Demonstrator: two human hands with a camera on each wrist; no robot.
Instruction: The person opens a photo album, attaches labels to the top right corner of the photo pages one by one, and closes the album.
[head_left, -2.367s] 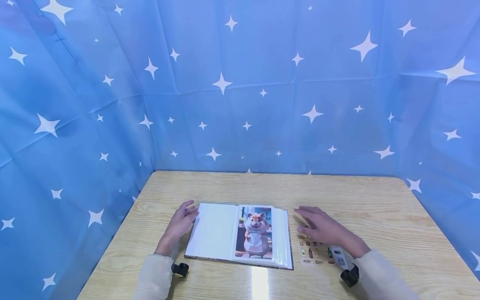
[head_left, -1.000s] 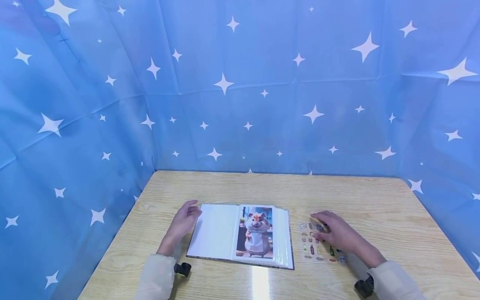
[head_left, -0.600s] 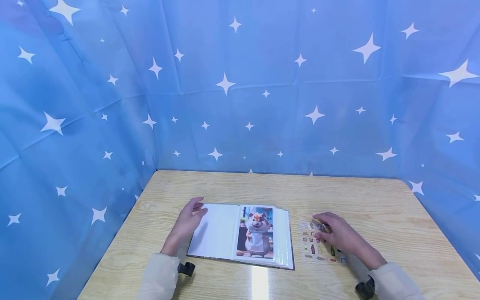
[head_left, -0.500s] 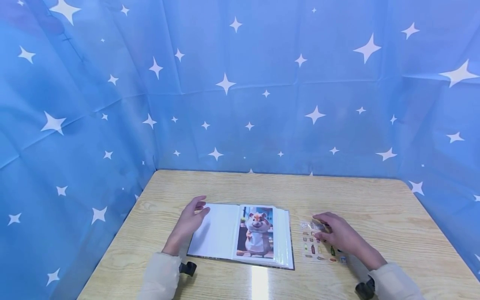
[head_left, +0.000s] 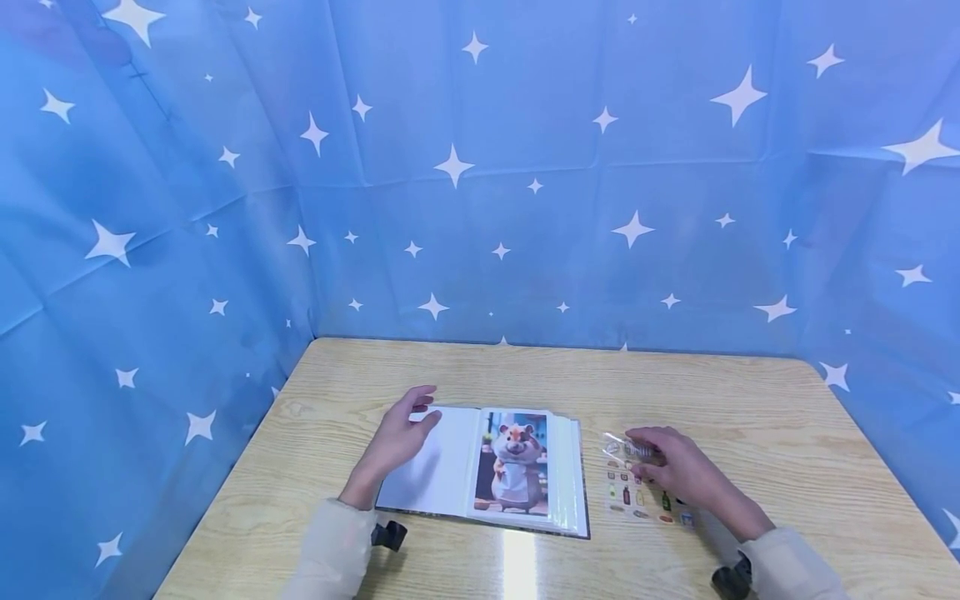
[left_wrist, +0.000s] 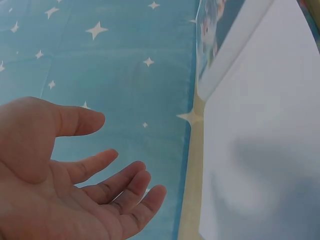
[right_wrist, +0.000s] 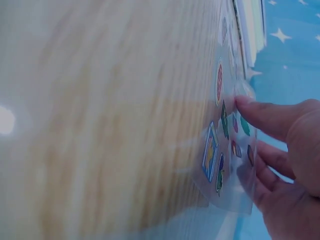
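Observation:
A clear sticker sheet (head_left: 630, 497) with small food and bottle pictures lies on the table at the right. My right hand (head_left: 678, 467) pinches its far part; in the right wrist view the thumb (right_wrist: 265, 114) lies on one face of the sheet (right_wrist: 225, 145) and fingers are behind it. The sheet's far left corner is raised and shiny. Over the left page of an open photo album (head_left: 442, 475), my left hand (head_left: 397, 435) hovers with loosely bent, spread fingers. In the left wrist view this hand (left_wrist: 75, 185) holds nothing, and the blank white page (left_wrist: 260, 125) is beside it.
A picture of a hamster in an apron (head_left: 512, 462) fills the album's right page, with more sleeves stacked under it. The wooden table (head_left: 787, 442) meets a blue star-patterned curtain (head_left: 555, 167) at the back and sides. A light reflection shines near the front.
My left hand has moved right and forward, from beside the album to over its left page. The right hand drew back right onto the sticker sheet, whose far left corner has risen.

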